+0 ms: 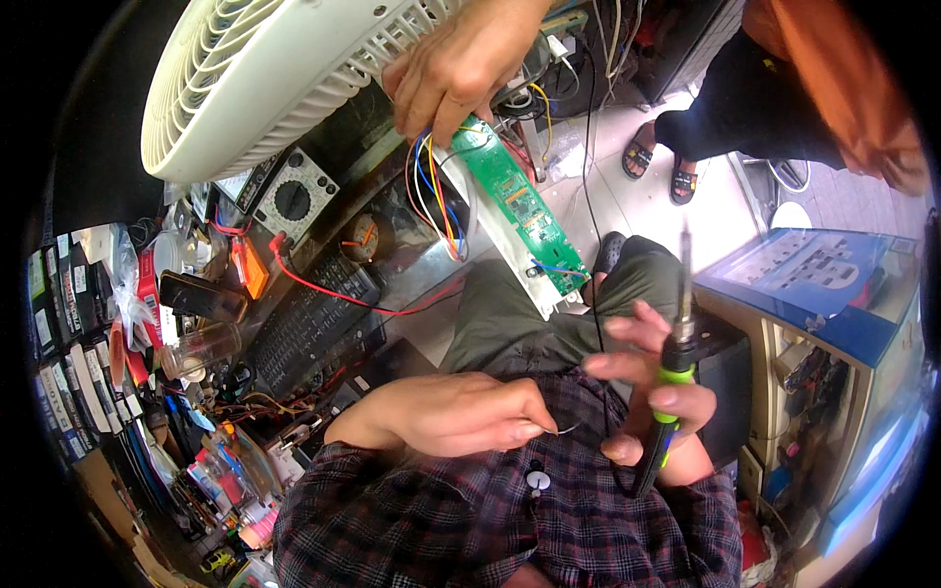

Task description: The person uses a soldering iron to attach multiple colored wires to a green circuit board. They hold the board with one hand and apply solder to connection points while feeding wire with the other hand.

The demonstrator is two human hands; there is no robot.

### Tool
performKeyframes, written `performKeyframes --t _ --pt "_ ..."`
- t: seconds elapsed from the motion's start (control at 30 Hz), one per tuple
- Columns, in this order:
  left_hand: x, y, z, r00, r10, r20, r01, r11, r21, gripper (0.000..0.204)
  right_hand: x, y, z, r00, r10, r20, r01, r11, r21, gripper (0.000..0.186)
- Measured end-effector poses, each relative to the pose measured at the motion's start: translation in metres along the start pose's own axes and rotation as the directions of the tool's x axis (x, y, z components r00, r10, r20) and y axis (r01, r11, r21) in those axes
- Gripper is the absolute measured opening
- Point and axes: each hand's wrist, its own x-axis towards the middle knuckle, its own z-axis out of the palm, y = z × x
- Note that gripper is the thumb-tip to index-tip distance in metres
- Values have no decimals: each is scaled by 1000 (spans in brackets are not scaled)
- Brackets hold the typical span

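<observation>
Plaid shirt (421, 510), cut off below; soldering iron (678, 358), tip blurred.
Right hand (692, 405) clasps its green-black handle (651, 468); left hand (470, 412) pinches thin wire (566, 429), partly hidden.

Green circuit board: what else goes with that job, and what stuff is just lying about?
Seems part of the job:
green circuit board, in another person's hand
soldering iron, in the right hand
thin wire, in the left hand

Probably just lying about:
keyboard
clear jar
multimeter, untouched
</observation>
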Motion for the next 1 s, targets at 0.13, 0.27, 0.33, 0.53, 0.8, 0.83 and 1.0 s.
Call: performKeyframes --t 0.13,0.27,0.33,0.53,0.8,0.83,1.0 --pt "7 7 -1 981 -176 -84 171 983 -65 22 -5 0 -9 984 50 172 -63 996 70 60" --pt "12 1 4 925 -70 -374 157 966 207 19 -14 7 -5 987 111 114 -121 988 90 62" --pt "13 2 3 918 -47 -394 143 965 219 19 -20 11 5 994 111 -24 -111 994 -13 63" --pt "0 2 -3 873 -49 -485 79 996 42 16 -11 9 -6 988 149 24 -147 987 -70 47" --pt "-35 -25 -14 828 15 -561 -73 994 -81 20 7 -4 -20 967 235 -103 -252 943 -216 27" --pt "-38 -31 -17 871 -5 -492 -52 993 -102 19 13 -5 -17 967 229 -113 -249 944 -216 26" --pt "-35 -31 -24 924 46 -380 -43 999 17 19 31 2 -15 990 144 3 -142 982 -125 45"
